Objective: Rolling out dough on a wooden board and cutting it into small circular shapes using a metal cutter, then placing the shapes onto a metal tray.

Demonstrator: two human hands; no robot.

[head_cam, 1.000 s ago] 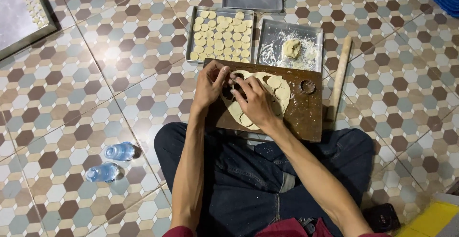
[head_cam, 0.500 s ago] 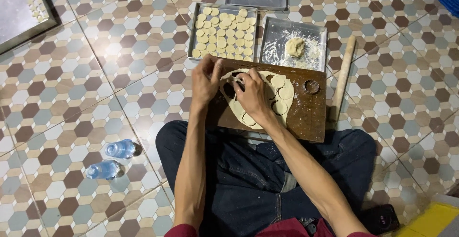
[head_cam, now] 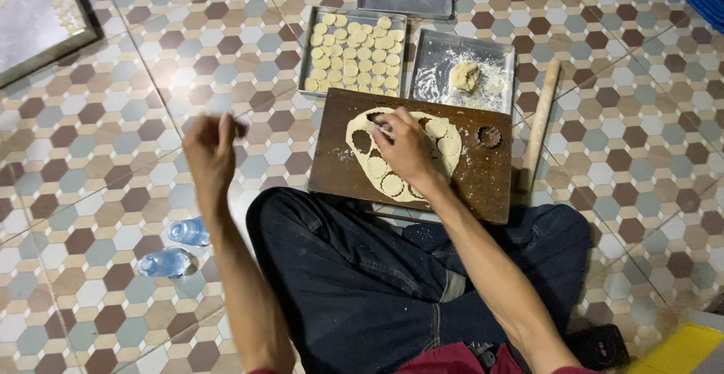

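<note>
Two bare hands work above a patterned tile floor, seen from over the crossed legs of a seated person in dark trousers. A brown wooden board (head_cam: 483, 170) lies just in front of the knees, and on it a rolled sheet of pale dough (head_cam: 445, 144) is spread, marked with round cut discs and showing a few round holes where the board shows through. The right hand (head_cam: 406, 149) rests on the middle of that sheet, fingers curled down onto the dough near one hole; whether it pinches a disc I cannot tell. The left hand (head_cam: 211, 151) is lifted off to the side over bare tile, well apart from the board, blurred, with fingertips drawn together, and what it holds, if anything, is too smeared to tell. A small round cutter (head_cam: 489, 136) sits on the board's right part, clear of the dough. A wooden rolling pin (head_cam: 540, 125) lies on the floor along the board's right edge. Beyond the board stand a metal tray (head_cam: 308, 50) filled with rows of round dough discs and, beside it, a floured tray (head_cam: 507, 80) with a lump of dough (head_cam: 464, 76). Two small water bottles (head_cam: 177, 246) lie near the left knee.
</note>
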